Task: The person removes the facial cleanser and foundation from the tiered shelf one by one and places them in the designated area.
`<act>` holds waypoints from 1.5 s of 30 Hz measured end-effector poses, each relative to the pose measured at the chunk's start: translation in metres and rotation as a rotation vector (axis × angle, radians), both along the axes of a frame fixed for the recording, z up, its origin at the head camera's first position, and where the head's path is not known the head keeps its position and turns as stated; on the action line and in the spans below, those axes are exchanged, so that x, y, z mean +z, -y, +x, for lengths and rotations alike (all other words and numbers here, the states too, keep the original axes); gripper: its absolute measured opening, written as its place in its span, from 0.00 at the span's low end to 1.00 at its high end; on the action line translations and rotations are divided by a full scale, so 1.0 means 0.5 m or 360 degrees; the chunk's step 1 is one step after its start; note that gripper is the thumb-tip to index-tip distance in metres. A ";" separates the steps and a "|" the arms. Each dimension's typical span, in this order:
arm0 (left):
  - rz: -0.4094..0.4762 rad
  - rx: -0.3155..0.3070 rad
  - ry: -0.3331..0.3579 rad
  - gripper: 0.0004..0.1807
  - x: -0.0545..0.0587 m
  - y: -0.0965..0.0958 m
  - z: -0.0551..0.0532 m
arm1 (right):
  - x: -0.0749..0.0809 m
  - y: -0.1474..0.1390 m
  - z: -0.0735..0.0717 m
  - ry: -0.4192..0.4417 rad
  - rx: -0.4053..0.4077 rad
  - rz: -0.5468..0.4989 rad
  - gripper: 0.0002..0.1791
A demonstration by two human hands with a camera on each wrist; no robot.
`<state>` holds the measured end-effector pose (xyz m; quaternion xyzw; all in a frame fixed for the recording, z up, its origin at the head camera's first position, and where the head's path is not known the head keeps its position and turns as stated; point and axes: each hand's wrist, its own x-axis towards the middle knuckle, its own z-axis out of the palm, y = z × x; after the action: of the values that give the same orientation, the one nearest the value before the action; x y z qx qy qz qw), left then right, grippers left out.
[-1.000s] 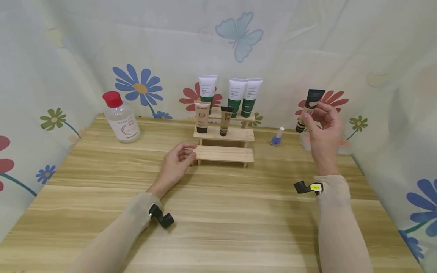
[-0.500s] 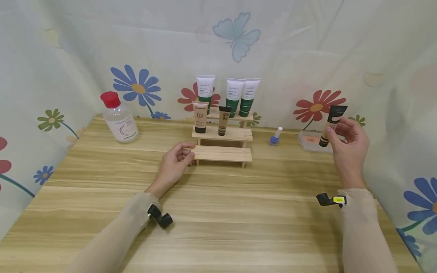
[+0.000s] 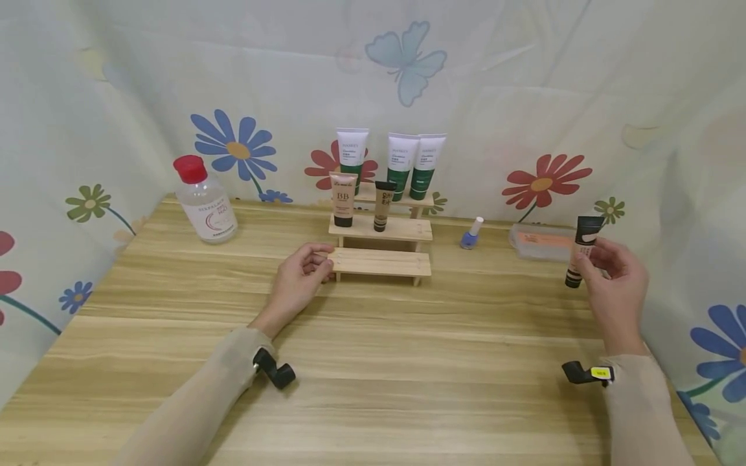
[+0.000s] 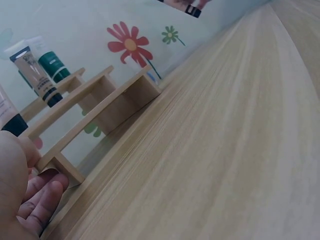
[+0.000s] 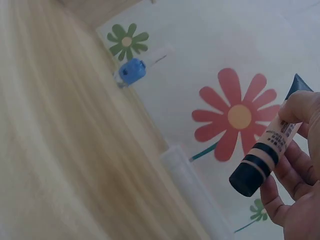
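Observation:
My right hand point(image 3: 619, 285) pinches a small black-and-beige cosmetic tube point(image 3: 584, 252) by its flat end, black cap down, at the table's right side. The right wrist view shows the thumb on one face of the tube point(image 5: 267, 155) and fingers behind it. At the left end of the lowest step of a three-tier wooden stand point(image 3: 381, 262), my left hand point(image 3: 298, 277) grips the board, fingers curled at its underside. A beige BB tube point(image 3: 344, 200) and a smaller dark-capped tube point(image 3: 382, 207) stand on the middle tier. Several white-and-green tubes point(image 3: 402, 165) stand on the top tier.
A purple-blue nail polish bottle point(image 3: 471, 234) stands right of the stand. Behind the right hand lies a clear flat case point(image 3: 536, 243) with an orange label. A clear red-capped bottle point(image 3: 206, 204) is at the far left. A flowered curtain point(image 3: 291, 84) hangs behind the wooden table point(image 3: 408, 369).
My right hand has carried the tube rightward and down toward the near side, uncovering the clear case. The left hand stays at the stand's lowest step.

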<state>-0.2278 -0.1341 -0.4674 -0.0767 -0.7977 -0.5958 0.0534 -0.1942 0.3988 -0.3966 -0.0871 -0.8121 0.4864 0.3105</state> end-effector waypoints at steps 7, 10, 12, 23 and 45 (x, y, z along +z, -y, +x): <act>0.0009 -0.0008 0.0019 0.14 0.000 0.000 0.001 | -0.043 -0.025 0.025 0.0166 -0.0026 -0.0111 0.22; 0.0020 -0.0012 0.0022 0.14 0.000 0.001 0.001 | -0.060 -0.032 0.029 0.0217 -0.0051 -0.0150 0.22; 0.0028 -0.0013 0.0022 0.14 0.000 0.001 0.001 | -0.072 -0.036 0.030 0.0243 -0.0061 -0.0190 0.22; 0.0053 -0.0022 0.0011 0.14 -0.006 -0.003 -0.002 | -0.118 -0.053 0.032 0.0289 -0.0029 -0.0080 0.22; 0.0055 -0.0010 -0.0008 0.14 0.001 -0.003 0.000 | -0.129 -0.058 0.035 0.0576 -0.0149 0.0282 0.28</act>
<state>-0.2276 -0.1328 -0.4668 -0.0796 -0.7869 -0.6095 0.0549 -0.1765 0.4276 -0.4609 -0.1832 -0.8892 0.3745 0.1882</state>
